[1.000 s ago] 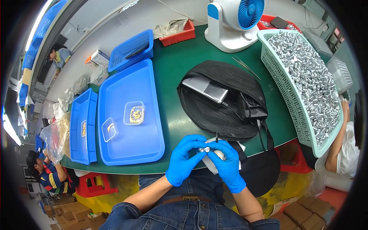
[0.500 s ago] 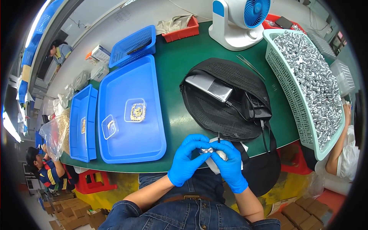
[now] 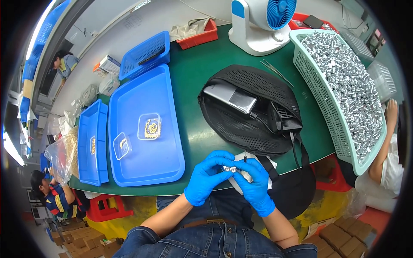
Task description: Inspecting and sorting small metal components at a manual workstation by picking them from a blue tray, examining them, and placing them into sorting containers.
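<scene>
Both my hands wear blue gloves and meet at the table's front edge. Between the fingertips of my left hand [image 3: 205, 177] and my right hand [image 3: 254, 182] are small shiny silver metal parts [image 3: 229, 169], held close together; their exact shape is too small to tell. My right hand also holds a slim tool with a dark thin tip [image 3: 245, 156] pointing up and a pale handle [image 3: 246, 176] against the palm; its kind is unclear. A white cloth or paper [image 3: 238, 185] lies partly hidden beneath the right hand.
Ahead lies a black mesh bag [image 3: 254, 109] with a silver device [image 3: 230, 97]. To the left, a blue tray [image 3: 146, 172] holds two clear boxes of tiny gold parts. A mint basket [image 3: 320, 88] of silver parts stands right. Tweezers [image 3: 276, 72] and a fan [image 3: 260, 36] are farther back.
My hands stay together on the silver parts, a little farther left in view. The whole scene has shifted slightly as the head moved. At the far right, another person's hand has moved farther up.
</scene>
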The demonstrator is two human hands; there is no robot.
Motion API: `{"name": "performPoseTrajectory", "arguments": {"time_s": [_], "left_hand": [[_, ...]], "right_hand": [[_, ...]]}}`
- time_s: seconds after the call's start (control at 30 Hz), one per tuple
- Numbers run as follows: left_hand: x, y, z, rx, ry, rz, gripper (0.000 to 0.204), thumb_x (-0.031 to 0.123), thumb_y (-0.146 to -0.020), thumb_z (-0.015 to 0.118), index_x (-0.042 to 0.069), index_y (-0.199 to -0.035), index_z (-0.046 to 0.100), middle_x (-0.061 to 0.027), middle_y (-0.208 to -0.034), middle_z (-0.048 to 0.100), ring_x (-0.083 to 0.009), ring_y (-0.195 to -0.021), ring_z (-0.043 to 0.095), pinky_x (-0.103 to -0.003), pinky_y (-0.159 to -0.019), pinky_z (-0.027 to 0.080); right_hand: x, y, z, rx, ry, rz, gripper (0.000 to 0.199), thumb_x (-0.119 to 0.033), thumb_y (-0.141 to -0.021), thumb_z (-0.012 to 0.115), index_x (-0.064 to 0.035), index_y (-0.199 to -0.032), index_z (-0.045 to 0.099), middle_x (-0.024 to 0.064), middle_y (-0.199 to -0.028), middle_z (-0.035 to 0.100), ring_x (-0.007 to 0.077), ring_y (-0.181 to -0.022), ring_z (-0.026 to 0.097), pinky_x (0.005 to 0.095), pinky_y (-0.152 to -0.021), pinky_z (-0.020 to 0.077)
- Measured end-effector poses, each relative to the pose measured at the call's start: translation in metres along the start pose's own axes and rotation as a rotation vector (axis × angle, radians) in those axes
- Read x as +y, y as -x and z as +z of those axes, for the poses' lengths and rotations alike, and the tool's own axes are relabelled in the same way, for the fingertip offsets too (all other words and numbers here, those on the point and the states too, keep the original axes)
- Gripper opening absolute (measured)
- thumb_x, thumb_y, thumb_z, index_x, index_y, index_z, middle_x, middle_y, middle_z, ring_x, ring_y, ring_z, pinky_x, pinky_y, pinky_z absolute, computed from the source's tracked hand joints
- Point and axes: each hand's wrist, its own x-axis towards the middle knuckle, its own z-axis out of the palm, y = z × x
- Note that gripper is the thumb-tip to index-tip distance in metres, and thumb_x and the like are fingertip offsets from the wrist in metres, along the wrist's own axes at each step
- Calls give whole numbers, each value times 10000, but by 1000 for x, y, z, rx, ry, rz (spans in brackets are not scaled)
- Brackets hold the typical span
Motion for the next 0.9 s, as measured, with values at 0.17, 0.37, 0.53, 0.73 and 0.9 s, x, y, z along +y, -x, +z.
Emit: {"name": "performPoseTrajectory", "arguments": {"time_s": [0.17, 0.37, 0.53, 0.73, 0.9], "left_hand": [[1, -1, 1, 1, -9, -3, 178, -63, -740, 640, 11, -902, 630, -83, -1075, 521, -178, -1012, 520, -302, -890, 427], [11, 1, 3, 23, 80, -88, 163, -45, -751, 634, -2, -908, 628, -79, -1030, 557, -182, -954, 549, -303, -889, 429], [35, 5, 18, -23, 24, -317, 153, -25, -771, 617, -13, -923, 630, -89, -1036, 582, -183, -941, 565, -303, -886, 432], [26, 7, 23, -56, 279, -373, 258, 3, -805, 592, -28, -1061, 576, -123, -1119, 573, -209, -1014, 566, -315, -893, 439], [13, 1, 36, -129, 209, -365, 319, 36, -845, 554, -48, -1151, 518, -138, -1159, 559, -218, -1049, 563, -307, -893, 446]], "right_hand": [[3, 0, 1, 30, -3, -43, 317, 17, -738, 684, -46, -1044, 630, 84, -890, 578, 197, -788, 600, 278, -680, 486], [-3, -1, -2, -10, 280, -173, 425, -7, -717, 693, -57, -1128, 598, 94, -900, 579, 213, -787, 597, 279, -649, 487], [-9, -13, -17, -162, 378, -488, 457, -34, -703, 672, -70, -1152, 592, 90, -890, 593, 216, -770, 595, 281, -623, 491], [-26, -22, -43, -112, 570, -520, 426, -49, -685, 666, -75, -1108, 621, 75, -856, 609, 212, -719, 590, 286, -605, 489], [-55, -32, -128, 424, 914, -317, 242, -56, -734, 677, -29, -974, 658, 64, -765, 558, 213, -697, 551, 309, -609, 450]]}}
